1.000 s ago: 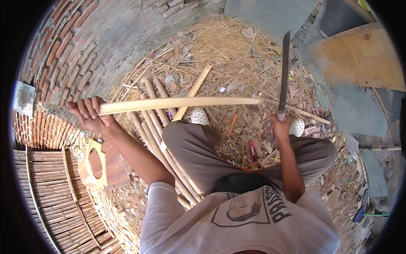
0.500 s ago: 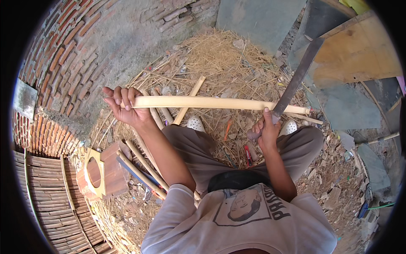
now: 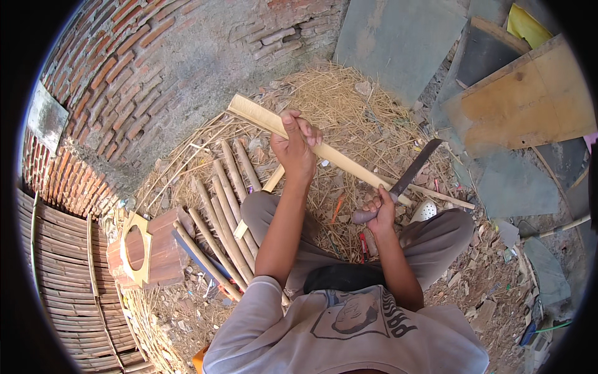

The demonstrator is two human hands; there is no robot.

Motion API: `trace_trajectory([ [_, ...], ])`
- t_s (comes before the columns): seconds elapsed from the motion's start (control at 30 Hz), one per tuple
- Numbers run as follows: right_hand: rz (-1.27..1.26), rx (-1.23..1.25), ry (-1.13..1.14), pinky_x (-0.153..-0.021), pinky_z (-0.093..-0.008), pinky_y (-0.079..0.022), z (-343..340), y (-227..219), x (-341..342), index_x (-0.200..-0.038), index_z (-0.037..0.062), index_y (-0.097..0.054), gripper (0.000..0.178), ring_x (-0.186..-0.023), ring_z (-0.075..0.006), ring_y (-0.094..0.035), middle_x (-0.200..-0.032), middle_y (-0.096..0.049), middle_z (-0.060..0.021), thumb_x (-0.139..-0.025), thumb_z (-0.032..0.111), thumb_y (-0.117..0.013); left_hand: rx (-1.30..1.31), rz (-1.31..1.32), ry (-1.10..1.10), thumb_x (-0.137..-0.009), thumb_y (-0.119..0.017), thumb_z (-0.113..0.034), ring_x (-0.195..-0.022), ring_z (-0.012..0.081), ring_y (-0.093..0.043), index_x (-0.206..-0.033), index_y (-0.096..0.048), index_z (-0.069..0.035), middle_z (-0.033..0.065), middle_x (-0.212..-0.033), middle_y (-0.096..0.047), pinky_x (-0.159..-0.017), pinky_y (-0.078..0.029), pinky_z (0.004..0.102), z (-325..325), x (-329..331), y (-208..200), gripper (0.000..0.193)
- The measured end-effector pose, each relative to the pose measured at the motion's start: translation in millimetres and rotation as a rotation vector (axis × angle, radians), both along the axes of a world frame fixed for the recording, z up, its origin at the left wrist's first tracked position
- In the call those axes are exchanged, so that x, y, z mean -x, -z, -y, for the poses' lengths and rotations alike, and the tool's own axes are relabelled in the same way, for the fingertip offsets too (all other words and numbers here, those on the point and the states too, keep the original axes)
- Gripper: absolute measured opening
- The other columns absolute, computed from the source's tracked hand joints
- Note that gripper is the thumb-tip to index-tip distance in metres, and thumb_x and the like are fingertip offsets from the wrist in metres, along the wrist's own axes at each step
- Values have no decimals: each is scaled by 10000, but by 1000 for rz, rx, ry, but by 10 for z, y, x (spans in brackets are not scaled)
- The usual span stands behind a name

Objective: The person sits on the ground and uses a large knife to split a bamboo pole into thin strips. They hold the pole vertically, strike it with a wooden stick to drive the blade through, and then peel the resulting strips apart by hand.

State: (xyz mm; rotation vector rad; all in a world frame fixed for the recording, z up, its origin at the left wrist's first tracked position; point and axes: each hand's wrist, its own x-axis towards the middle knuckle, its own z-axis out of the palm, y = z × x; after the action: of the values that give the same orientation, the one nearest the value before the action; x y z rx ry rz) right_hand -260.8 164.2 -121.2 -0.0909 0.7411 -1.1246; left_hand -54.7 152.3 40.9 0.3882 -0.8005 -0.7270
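Observation:
A long pale split-bamboo strip [image 3: 349,164] slants in front of me, from upper left down to the right. My left hand [image 3: 295,148] is closed around its upper part, with the broad end sticking out beyond the fingers. My right hand [image 3: 380,213] grips the handle of a machete [image 3: 418,166], whose dark blade points up and to the right. The blade's base crosses the strip's lower end, and my right thumb lies by the strip there. Whether the edge bites into the bamboo cannot be seen.
Several bamboo poles [image 3: 219,229] lie left of my legs, near a brown board [image 3: 167,240] and a yellowish frame with a round hole [image 3: 147,262]. A brick wall [image 3: 118,81] rises at the far left. Straw [image 3: 330,93] covers the ground ahead; sheets of board [image 3: 523,93] lean at right.
My left hand has moved right along the strip and nearer its middle. The strip now tilts, its left end raised toward the wall. The machete has swung lower.

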Motion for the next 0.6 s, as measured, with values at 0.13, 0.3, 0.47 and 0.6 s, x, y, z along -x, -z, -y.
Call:
trace_trajectory([
  [0.13, -223, -57, -191, -432, -318, -377, -340, 161, 164, -937, 77, -576, 259, -389, -117, -369, -504, -365, 37, -934, 326, -647, -120, 228, -19, -1050, -413, -389, -495, 156, -575, -1010, -533, 2, 86, -654, -598, -489, -525, 298, 417, 227, -62, 410],
  [0.3, -282, -11, -262, -414, -336, -380, -587, -68, 504, -925, 49, -564, 247, -392, -134, -391, -515, -396, 9, -915, 270, -672, -35, 475, 65, -1029, -451, -422, -554, 173, -649, -898, -584, 41, 126, -668, -635, -507, -542, 283, 740, 504, 116, 500],
  [0.47, -504, 189, -153, -389, -313, -387, -753, -631, 761, -939, 35, -567, 166, -376, -114, -407, -529, -425, -7, -911, 153, -680, 2, 601, 69, -1030, -449, -429, -651, 188, -675, -925, -583, 28, 131, -735, -656, -609, -572, 319, 892, 703, 261, 487],
  [0.6, -619, 377, -135, -397, -276, -387, -895, -960, 881, -943, 23, -549, 164, -402, -97, -433, -553, -460, -15, -906, 99, -690, -58, 613, 114, -1031, -498, -351, -726, 163, -667, -943, -598, 19, 103, -803, -659, -678, -570, 321, 935, 816, 447, 393],
])
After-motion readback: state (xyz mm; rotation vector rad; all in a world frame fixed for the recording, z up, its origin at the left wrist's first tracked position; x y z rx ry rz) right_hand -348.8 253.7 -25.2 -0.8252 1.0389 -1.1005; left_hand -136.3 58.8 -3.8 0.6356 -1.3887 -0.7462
